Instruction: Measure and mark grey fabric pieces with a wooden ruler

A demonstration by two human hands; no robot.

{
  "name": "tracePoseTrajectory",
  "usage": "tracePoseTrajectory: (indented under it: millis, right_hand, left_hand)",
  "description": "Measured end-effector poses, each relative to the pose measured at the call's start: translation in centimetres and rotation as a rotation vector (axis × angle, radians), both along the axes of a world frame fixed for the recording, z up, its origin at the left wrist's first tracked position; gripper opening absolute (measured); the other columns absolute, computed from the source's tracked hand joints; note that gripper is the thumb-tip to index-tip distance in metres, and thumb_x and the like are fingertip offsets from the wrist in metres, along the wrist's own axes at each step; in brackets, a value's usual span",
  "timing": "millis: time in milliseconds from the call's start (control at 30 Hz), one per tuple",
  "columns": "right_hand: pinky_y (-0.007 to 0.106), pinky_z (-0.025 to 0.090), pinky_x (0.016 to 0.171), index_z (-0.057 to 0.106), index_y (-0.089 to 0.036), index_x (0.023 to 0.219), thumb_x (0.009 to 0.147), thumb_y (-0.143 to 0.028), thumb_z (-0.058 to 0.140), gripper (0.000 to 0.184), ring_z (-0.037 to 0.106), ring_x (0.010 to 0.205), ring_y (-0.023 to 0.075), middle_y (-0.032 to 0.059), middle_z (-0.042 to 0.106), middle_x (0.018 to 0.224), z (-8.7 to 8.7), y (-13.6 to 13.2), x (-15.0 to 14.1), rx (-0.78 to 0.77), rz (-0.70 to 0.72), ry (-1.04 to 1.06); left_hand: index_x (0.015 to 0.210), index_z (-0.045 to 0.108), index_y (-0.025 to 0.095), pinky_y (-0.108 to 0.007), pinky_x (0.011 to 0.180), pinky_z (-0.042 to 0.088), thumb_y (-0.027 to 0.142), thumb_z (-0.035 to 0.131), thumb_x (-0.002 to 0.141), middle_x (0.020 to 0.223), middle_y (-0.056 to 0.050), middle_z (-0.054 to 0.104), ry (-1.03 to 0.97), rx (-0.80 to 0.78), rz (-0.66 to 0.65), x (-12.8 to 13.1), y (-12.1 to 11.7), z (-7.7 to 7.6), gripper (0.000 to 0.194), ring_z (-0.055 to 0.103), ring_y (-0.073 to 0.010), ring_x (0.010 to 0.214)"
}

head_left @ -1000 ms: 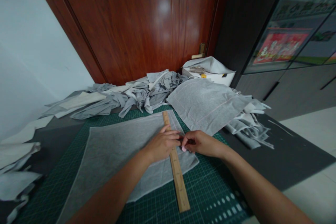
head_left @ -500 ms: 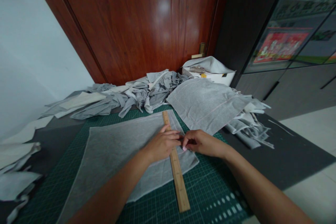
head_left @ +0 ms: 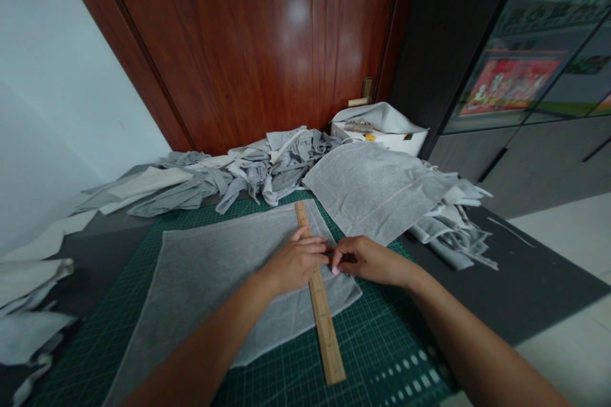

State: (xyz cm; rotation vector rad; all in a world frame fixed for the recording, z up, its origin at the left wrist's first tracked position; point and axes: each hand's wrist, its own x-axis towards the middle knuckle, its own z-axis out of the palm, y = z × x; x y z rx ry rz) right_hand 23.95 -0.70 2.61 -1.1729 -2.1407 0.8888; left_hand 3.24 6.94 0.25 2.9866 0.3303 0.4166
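Note:
A piece of grey cloth [head_left: 205,273] lies spread on a green gridded cutting mat [head_left: 281,369]. Across the cloth's right part runs a wooden ruler [head_left: 327,337], its near end reaching past the cloth onto the mat. My left hand [head_left: 298,262] rests on the ruler with fingers stretched over it, pressing it against the cloth. Just right of the ruler, my right hand [head_left: 360,259] is closed in a pinch low over the cloth. A small pinkish spot shows at its fingertips; whether it is a held thing or a nail I cannot make out.
Another grey cloth with faint pink lines [head_left: 377,191] lies at the back right, beside cut strips [head_left: 453,235]. Crumpled grey scraps [head_left: 258,172] line the back; more cloth [head_left: 33,305] lies at left. A white box [head_left: 382,130] stands before a wooden door [head_left: 238,44].

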Motion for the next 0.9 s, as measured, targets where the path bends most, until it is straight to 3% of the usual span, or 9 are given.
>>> tracePoseTrajectory:
  millis: [233,433,600,700,733,900]
  right_hand:
    - [0.023,0.043,0.064,0.067,-0.016,0.077,0.075,-0.012,0.057,0.012,0.058,0.066,0.0121,0.0009,0.067,0.073,0.2,0.4,1.0,-0.049,-0.165,0.015]
    - [0.022,0.04,0.051,0.061,-0.016,0.078,0.075,-0.026,0.061,0.01,0.052,0.055,0.0106,-0.0024,0.056,0.061,-0.6,1.5,1.7,-0.238,-0.298,0.168]
    - [0.022,0.041,0.051,0.055,-0.018,0.082,0.077,-0.028,0.059,0.012,0.049,0.054,0.0096,-0.0041,0.052,0.065,-2.0,2.3,1.5,-0.179,-0.368,0.278]
    - [0.021,0.041,0.051,0.054,-0.019,0.082,0.081,-0.02,0.05,0.004,0.048,0.055,0.0092,-0.0039,0.049,0.067,-2.5,2.4,1.4,-0.101,-0.346,0.244]
    - [0.021,0.041,0.053,0.055,-0.018,0.08,0.082,-0.016,0.047,0.009,0.048,0.055,0.0089,-0.0031,0.049,0.07,-2.5,2.4,1.4,-0.074,-0.346,0.209]
    - [0.026,0.045,0.072,0.062,-0.017,0.077,0.08,-0.003,0.04,0.026,0.054,0.069,0.0119,0.0017,0.054,0.078,-2.4,2.5,1.0,0.089,-0.462,-0.036]
  left_hand:
    - [0.112,0.063,0.029,-0.053,0.111,0.018,0.006,0.045,0.082,0.123,0.0,0.064,-0.018,-0.02,0.008,-0.1,0.1,-0.2,0.042,0.05,-0.0179,0.124]
    - [0.111,0.063,0.026,-0.051,0.111,0.023,0.004,0.041,0.082,0.12,-0.001,0.066,-0.128,-0.004,0.032,-0.3,0.2,-0.2,0.042,0.053,-0.0174,0.119]
    - [0.119,0.059,0.022,-0.047,0.108,0.031,0.002,0.04,0.08,0.126,-0.005,0.061,-0.177,0.029,0.31,-0.2,0.6,-0.3,0.047,0.051,-0.0191,0.12]
    - [0.128,0.051,0.018,-0.045,0.106,0.033,0.009,0.041,0.085,0.133,-0.01,0.054,-0.151,0.058,0.531,-0.1,0.7,-0.4,0.045,0.046,-0.0227,0.125]
    - [0.13,0.048,0.016,-0.045,0.106,0.033,0.013,0.041,0.087,0.135,-0.011,0.053,-0.129,0.061,0.573,0.0,0.6,-0.4,0.043,0.045,-0.024,0.126]
    - [0.135,0.042,0.017,-0.05,0.106,0.03,0.029,0.04,0.093,0.14,-0.011,0.047,-0.025,0.076,0.597,0.1,0.3,-0.4,0.043,0.039,-0.0267,0.13]
